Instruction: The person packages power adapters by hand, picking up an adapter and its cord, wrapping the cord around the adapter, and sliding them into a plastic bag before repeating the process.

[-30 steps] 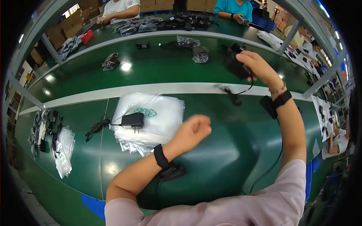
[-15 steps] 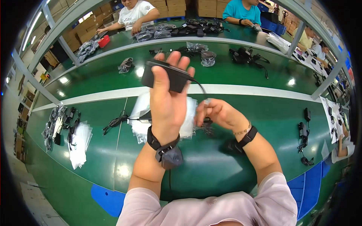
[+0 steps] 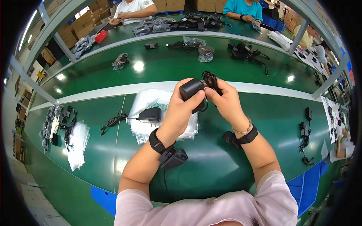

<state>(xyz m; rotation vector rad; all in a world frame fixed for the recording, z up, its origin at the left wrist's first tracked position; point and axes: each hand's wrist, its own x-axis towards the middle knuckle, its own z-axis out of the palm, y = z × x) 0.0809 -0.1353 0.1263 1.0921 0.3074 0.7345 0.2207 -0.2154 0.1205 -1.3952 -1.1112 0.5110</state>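
Between my raised hands is a black power adapter (image 3: 190, 89). My left hand (image 3: 177, 113) is closed round its body, thumb along the near side. Held in my right hand (image 3: 229, 103) is the adapter's black cable (image 3: 209, 78), bundled in loops, with fingers and thumb pinched close to the adapter. The two hands nearly meet, and some fingertips are hidden behind the adapter and cable. Below and left of them, a second black adapter (image 3: 150, 114) with prongs lies on a stack of clear plastic bags (image 3: 141, 100), its bundled cable (image 3: 113, 121) trailing left.
At the left lie more clear bags (image 3: 78, 145) and corded adapters (image 3: 68, 116). Others lie at the right (image 3: 304, 130). Beyond a pale ledge (image 3: 264, 88), bagged adapters (image 3: 206, 54) rest on the green bench. Two people work at the far side. Grey frame posts (image 3: 332, 77) flank the bench.
My left hand has turned and come down, rotating the adapter. My right hand has risen beside it and now grips the bundled cable. The adapter on the bags has come into plain sight.
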